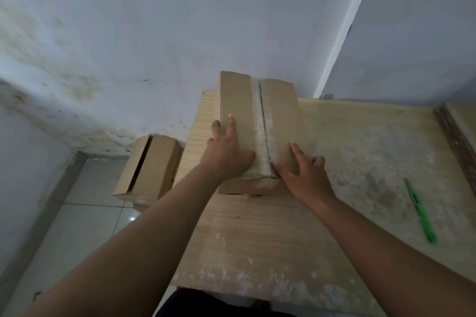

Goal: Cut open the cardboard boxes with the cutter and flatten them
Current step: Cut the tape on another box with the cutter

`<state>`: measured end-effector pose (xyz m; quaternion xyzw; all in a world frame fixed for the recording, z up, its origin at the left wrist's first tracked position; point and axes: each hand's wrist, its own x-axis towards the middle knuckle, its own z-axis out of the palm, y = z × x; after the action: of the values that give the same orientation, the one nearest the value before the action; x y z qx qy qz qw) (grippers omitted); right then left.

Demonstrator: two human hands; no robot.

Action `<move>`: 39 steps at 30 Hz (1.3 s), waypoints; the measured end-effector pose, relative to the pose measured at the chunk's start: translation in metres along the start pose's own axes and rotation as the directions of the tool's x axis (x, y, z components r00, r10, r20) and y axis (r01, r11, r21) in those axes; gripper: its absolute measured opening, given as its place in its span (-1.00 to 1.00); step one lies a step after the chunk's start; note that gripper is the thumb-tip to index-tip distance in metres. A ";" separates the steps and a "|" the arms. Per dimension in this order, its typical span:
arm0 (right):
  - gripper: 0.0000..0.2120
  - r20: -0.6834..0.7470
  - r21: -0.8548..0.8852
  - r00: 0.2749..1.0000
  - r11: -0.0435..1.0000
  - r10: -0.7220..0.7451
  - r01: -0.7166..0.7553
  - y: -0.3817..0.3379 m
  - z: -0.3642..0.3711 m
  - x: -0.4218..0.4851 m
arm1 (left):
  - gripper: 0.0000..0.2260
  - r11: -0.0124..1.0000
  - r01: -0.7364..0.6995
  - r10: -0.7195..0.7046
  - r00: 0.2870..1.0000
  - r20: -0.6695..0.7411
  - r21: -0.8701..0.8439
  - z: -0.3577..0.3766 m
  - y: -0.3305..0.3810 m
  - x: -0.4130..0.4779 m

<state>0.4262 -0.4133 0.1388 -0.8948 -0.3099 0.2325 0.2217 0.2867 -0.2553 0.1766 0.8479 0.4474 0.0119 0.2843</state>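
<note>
Flat and spread, both hands pressed on top of the box, neither curled round anything. Farthest left, a second box (159, 162) stood on the floor (85, 213) beside the table (257, 226), a dark gap showing along its top. On the table, the left hand (226, 152) lay on the left flap of the box (239, 100), fingers straight and reaching toward its left edge. Down the middle ran the tape (262, 121), with a dark line along it that looked like a cut. The right hand (304, 175) rested open on the right flap, its thumb touching the tape at the near end. Well apart to the right, the green cutter (419, 211) lay free on the table.

The step in hand seemed to be parting the flaps. It would go best by working fingertips into the slit at the near end and lifting each flap outward evenly. Checking first that the tape over the end faces was cut through would keep the cardboard from tearing.
</note>
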 end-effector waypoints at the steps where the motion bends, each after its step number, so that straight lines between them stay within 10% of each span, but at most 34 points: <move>1: -0.14 -0.019 -0.031 1.000 1.000 -0.002 0.001 0.000 0.004 -0.003 | -0.07 0.998 0.006 -0.007 1.000 0.013 0.065 0.005 -0.001 -0.001; 13: -0.29 -0.192 -0.277 0.968 0.955 -0.164 0.107 0.008 0.028 -0.021 | -0.18 0.925 -0.178 0.195 0.981 -0.019 0.336 0.042 -0.037 -0.004; 24: -0.56 -0.179 0.004 0.948 0.964 -0.262 0.267 0.032 0.028 0.003 | -0.14 0.808 -0.418 0.387 0.908 0.160 0.416 0.047 -0.019 0.039; 28: -0.68 -0.394 -0.213 0.844 0.930 -0.363 0.300 0.046 0.005 -0.004 | -0.20 0.835 -0.384 0.398 0.916 0.050 0.394 0.058 -0.013 0.048; 34: -0.67 -0.504 -0.297 0.863 0.933 0.026 -0.202 0.139 -0.040 0.003 | -0.20 0.870 -0.295 0.331 0.943 -0.023 0.396 0.066 -0.005 0.054; 39: -0.59 -0.494 -0.050 0.701 0.788 0.515 -0.614 0.223 -0.069 0.004 | -0.20 0.890 -0.192 0.241 0.968 -0.068 0.414 0.075 0.008 0.059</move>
<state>0.5681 -0.5866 0.0719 -0.9931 0.0191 0.0389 0.1093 0.3490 -0.2496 0.1037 0.9307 0.3585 0.0005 0.0731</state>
